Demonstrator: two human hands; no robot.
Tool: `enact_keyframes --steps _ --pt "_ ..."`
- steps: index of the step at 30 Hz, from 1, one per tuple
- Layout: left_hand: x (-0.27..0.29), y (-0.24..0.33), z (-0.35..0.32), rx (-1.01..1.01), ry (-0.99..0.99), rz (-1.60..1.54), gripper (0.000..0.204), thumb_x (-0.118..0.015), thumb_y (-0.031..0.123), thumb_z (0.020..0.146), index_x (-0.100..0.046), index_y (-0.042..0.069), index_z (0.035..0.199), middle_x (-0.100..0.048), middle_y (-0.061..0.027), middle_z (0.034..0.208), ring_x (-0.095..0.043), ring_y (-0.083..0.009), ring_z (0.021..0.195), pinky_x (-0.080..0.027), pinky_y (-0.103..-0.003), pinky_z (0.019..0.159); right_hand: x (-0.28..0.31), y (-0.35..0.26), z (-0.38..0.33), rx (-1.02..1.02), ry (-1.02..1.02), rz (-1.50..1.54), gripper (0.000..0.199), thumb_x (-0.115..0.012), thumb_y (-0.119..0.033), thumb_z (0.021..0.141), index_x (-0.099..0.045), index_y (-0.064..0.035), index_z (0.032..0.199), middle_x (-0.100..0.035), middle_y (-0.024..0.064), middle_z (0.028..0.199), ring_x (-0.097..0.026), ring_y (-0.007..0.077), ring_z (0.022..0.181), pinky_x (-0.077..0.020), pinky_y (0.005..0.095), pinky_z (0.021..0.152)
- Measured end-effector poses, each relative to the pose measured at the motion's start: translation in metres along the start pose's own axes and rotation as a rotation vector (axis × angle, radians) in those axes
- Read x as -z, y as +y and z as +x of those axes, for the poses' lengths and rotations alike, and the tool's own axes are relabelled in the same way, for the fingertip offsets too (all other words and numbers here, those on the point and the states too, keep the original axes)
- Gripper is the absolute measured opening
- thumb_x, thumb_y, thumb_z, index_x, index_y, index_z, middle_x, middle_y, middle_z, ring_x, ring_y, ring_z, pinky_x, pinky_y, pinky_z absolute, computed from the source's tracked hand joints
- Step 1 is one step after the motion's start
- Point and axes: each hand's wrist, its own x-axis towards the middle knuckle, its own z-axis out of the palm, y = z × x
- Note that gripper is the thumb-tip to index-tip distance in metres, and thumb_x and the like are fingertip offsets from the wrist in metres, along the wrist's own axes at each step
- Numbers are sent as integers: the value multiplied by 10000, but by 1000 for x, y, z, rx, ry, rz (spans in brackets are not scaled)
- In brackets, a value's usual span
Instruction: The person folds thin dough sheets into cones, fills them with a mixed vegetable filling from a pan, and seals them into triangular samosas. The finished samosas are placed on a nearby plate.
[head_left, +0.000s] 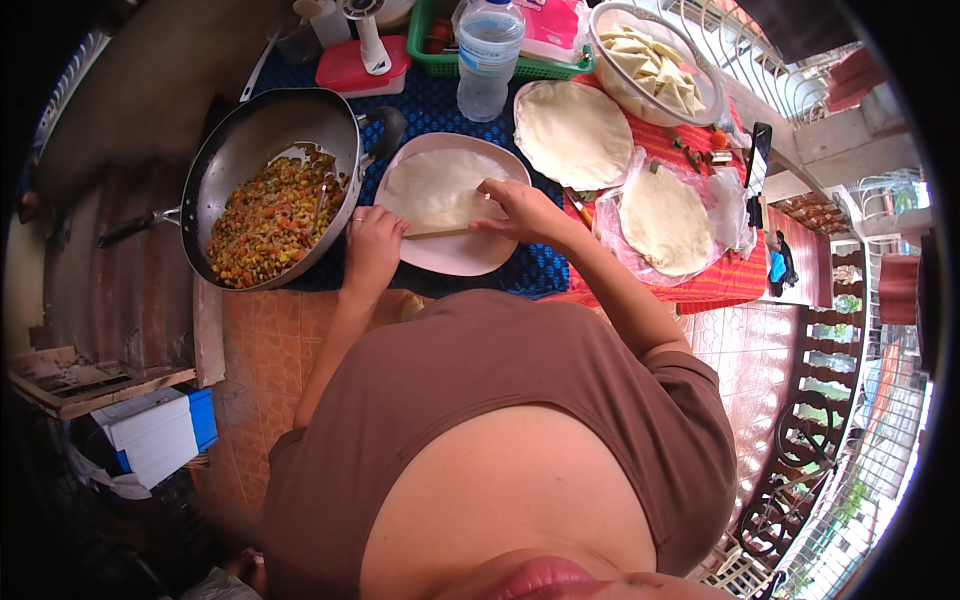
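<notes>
Left hand: the left hand (373,243) sits at the plate's left edge, fingers curled down onto the near end of the folded wrapper, a ring showing on one finger
Right hand: the right hand (518,208) comes in from the right, fingertips pressed together on the top of the fold, pinching the wrapper's edge
Wrapper: a thin pale wrapper (437,190) lies flat on the plate, its near edge turned up into a straight fold between both hands
Plate: the pale pink oval plate (465,255) rests on a blue patterned cloth (535,268), just beside the pan
Pan: the big metal pan (268,180) to the left holds a mixed yellow, orange and green filling (268,220), with a spoon lying in it
Further right: two more round wrappers (572,135), one on a plastic sheet over a red cloth (735,282)
Far side: a water bottle (486,55) stands upright; a bowl (655,60) holds folded triangles
</notes>
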Motion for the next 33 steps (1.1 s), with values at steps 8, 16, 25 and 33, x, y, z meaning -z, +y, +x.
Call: enact_keyframes --steps 8,16,25,33 --pt "-3 17 2 98 -35 142 103 -544 104 852 -583 72 942 -612 -62 873 -540 -276 882 -407 -403 774 12 -3 3 -118 -44 37 283 -600 -226 870 -491 -113 1106 -646 185 843 -619 378 838 -463 465 721" --pt "-3 16 9 141 -92 224 217 -569 111 852 -537 81 1065 -626 -84 941 -544 -272 909 -409 -408 797 -4 -2 8 -63 -60 -212 238 -577 -230 882 -485 -157 1089 -664 107 817 -642 334 733 -479 447 622" --pt "11 21 10 5 -144 -250 515 -541 -9 827 -424 115 1314 -585 -111 926 -579 -304 871 -438 -401 789 0 0 -7 144 87 -275 147 -575 -77 795 -641 -155 901 -613 48 781 -613 260 785 -498 378 664" --pt "1 18 3 20 -103 -9 623 -480 -68 816 -326 126 1389 -518 -162 1064 -565 -340 893 -434 -411 806 1 -2 -16 81 -19 -247 241 -568 -9 739 -658 -168 897 -599 52 814 -593 258 892 -507 378 705"
